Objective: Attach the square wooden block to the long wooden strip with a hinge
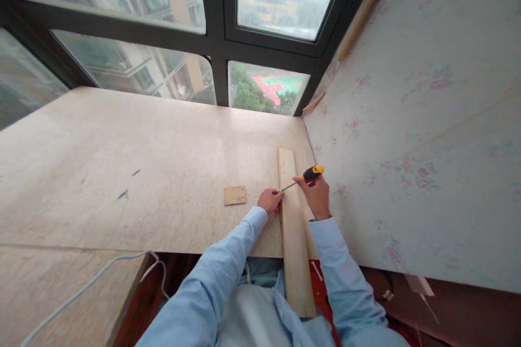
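A long pale wooden plank [293,244] lies along the right side of the beige table [122,173], its near end overhanging the edge toward me. My right hand [316,195] is closed around a yellow-and-black screwdriver [310,174], whose metal shaft slants down-left to the plank. My left hand [270,200] is closed in a pinch at the plank's left edge, right by the screwdriver tip; what it pinches is too small to make out.
A small square wooden piece [235,195] lies left of my left hand. Two small dark bits [123,194] lie farther left. A flowered panel [415,135] rises on the right. A white cable [93,282] hangs at the near edge. Windows stand behind.
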Available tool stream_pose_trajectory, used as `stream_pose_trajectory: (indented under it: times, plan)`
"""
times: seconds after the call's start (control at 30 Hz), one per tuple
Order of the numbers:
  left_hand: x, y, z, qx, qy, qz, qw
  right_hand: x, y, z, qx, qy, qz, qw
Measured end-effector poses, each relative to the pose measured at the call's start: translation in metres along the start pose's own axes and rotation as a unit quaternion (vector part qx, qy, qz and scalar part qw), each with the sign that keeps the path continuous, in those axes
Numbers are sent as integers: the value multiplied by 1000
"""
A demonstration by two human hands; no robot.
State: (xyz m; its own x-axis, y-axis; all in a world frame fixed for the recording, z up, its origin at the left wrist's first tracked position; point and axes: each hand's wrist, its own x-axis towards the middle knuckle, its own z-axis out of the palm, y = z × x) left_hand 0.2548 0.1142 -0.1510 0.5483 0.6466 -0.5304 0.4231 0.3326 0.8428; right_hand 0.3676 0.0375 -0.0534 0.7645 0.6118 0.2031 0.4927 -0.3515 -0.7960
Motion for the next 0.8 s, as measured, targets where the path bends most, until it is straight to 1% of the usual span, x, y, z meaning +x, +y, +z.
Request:
stream_pose_trajectory:
  times: [0.03, 0.1, 0.2, 0.27, 0.3, 0.37, 0.4, 0.47, 0.53, 0.57, 0.6, 0.67, 0.73, 0.8]
  plan:
    - [0, 0, 0, -1, 1, 0, 1000, 0, 2, 2, 22, -8, -2, 1000]
    - [-1, 0, 0, -2, 1, -1, 1000, 0, 6, 6, 112, -45, -9, 993]
    - [-1, 1, 0, -2, 2, -3, 1000, -3, 10, 7, 244, -117, -9, 963]
    - [-1, 1, 0, 0, 1, -3, 1000, -4, 10, 5, 272, -157, 1, 949]
    - [-1, 1, 0, 1, -1, -3, 1000, -4, 10, 3, 271, -165, 7, 948]
    - [-2, 2, -1, 2, -4, -3, 1000, -3, 8, 1, 237, -148, 16, 960]
    - [-2, 3, -1, 3, -5, -2, 1000, -2, 8, 0, 200, -121, 19, 972]
    - [-3, 3, -1, 5, -3, -1, 1000, 1, 8, -1, 102, -46, 20, 993]
    - [-3, 3, -1, 6, -1, 1, 1000, 2, 8, 1, 22, 2, 14, 1000]
    - [-4, 3, -1, 6, 0, 2, 1000, 3, 8, 2, 10, 6, 8, 1000]
    - [-3, 3, -1, 6, 0, 2, 1000, 2, 8, 3, 22, -3, 2, 1000]
    - [-3, 2, -1, 6, 1, 2, 1000, 1, 8, 4, 96, -42, -15, 994]
    - [-2, 2, -1, 7, 2, 0, 1000, -2, 7, 3, 190, -90, -26, 977]
    - [-1, 2, -1, 11, 3, -3, 1000, -4, 6, 0, 262, -137, -23, 955]
